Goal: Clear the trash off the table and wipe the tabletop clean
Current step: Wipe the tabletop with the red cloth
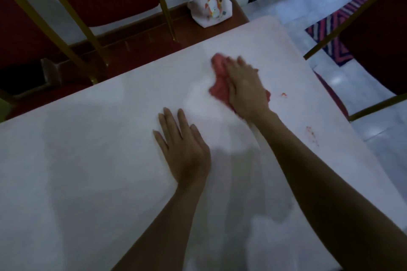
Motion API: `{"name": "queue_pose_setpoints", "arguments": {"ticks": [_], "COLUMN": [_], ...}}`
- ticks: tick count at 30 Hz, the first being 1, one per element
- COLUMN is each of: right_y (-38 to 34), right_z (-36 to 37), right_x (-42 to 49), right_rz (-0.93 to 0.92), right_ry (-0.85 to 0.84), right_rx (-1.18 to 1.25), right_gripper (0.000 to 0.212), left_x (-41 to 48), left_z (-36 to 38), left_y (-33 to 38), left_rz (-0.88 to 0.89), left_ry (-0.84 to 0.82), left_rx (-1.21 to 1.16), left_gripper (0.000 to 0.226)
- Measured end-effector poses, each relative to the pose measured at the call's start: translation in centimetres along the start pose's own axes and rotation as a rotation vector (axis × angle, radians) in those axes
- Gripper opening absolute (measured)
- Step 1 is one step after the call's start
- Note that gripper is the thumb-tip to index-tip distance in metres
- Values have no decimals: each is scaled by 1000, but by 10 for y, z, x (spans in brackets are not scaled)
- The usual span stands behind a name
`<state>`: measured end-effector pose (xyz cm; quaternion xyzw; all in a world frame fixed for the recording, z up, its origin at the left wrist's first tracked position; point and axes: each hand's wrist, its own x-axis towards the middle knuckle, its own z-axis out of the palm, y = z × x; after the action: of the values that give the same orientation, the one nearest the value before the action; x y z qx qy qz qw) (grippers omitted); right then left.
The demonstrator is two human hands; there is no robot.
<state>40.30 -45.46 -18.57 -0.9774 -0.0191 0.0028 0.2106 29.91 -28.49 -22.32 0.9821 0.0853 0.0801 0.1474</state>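
Pressing crumpled red cloth (218,70) against white tabletop (88,160), far right side, with right hand (244,90), fingers flat over it. Bracing with left hand (182,149), splayed, empty. Likely light, limp: pin mid-bundle under palm.

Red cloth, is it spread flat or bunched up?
Bunched up: the red cloth bulges in crumpled folds from under the right hand pressing it onto the table.

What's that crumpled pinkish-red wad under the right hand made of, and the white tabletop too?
The crumpled pinkish-red wad under the right hand looks like soft, matte cloth: it bunches in loose folds, though the blur leaves a paper towel possible. The white tabletop seems hard and smooth, perhaps laminate or stone, judging by its flat surface and faint sheen.
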Motion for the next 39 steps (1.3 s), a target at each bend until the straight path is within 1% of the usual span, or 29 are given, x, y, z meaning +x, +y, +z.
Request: {"name": "queue_pose_setpoints", "arguments": {"ticks": [2,3,4,5,6,7,8,9,10,11,13,15,17,18,19,21,22,23,24,25,27,29,31,32,33,35,37,38,39], "right_y": [15,14,8,-1,-11,-18,-19,-9,5,24,67,95,81,64,46,17,13,21,37,58,103,132,123,107,85,44,36,45,59], "right_z": [-2,1,5,10,13,14,12,4,-5,-13,-27,-35,-30,-25,-19,-11,-11,-16,-23,-30,-43,-47,-35,-28,-22,-16,-16,-20,-24], "right_x": [26,32,33,29,21,11,2,-1,0,4,10,3,-17,-32,-50,-84,-98,-107,-111,-114,-120,-135,-148,-156,-165,-189,-214,-221,-225], "right_rz": [231,299,288,192,41,-114,-228,-289,-281,-206,32,227,358,363,302,33,-83,-149,-161,-115,121,384,524,524,462,222,27,4,57], "right_ry": [74,93,102,87,42,-33,-109,-147,-128,-75,27,81,103,96,59,-107,-194,-248,-237,-184,-68,30,92,79,36,-83,-165,-159,-129], "right_rx": [-27,-57,-80,-83,-75,-61,-54,-45,-24,1,5,-7,-54,-83,-86,-71,-77,-91,-100,-106,-109,-113,-154,-165,-153,-111,-165,-230,-306], "right_gripper": [88,84,79,73,67,63,61,62,65,67,59,57,68,72,73,74,80,86,90,93,93,77,66,66,69,72,69,67,67], "left_x": [0,1,1,1,1,1,0,0,-1,0,0,0,1,1,0,0,1,0,0,-1,-1,-1,0,0,-1,-4,-11,-18,-30], "left_z": [1,2,2,2,2,2,2,2,2,2,2,3,2,2,2,1,1,1,1,1,1,2,2,2,2,1,-4,-7,-12], "left_y": [4,6,6,5,4,3,4,5,6,7,8,8,8,8,8,9,9,9,9,9,10,11,11,10,7,2,1,2,4], "left_rz": [-4,-2,-3,2,10,14,17,14,7,0,-5,-3,-4,-8,-10,-9,-8,-8,-7,-6,-6,-1,11,19,30,85,174,221,269], "left_ry": [-3,-5,-8,-7,-6,-7,-6,-6,-4,-2,0,3,2,5,9,20,22,19,17,18,25,35,29,18,2,-39,-98,-130,-157], "left_rx": [27,36,43,48,57,68,79,79,65,46,34,46,52,51,50,47,45,41,34,26,10,10,23,26,24,7,-27,-50,-72], "left_gripper": [50,50,50,50,50,50,51,51,51,51,51,51,50,50,50,50,50,50,50,50,51,51,51,51,52,53,54,55,55]}}
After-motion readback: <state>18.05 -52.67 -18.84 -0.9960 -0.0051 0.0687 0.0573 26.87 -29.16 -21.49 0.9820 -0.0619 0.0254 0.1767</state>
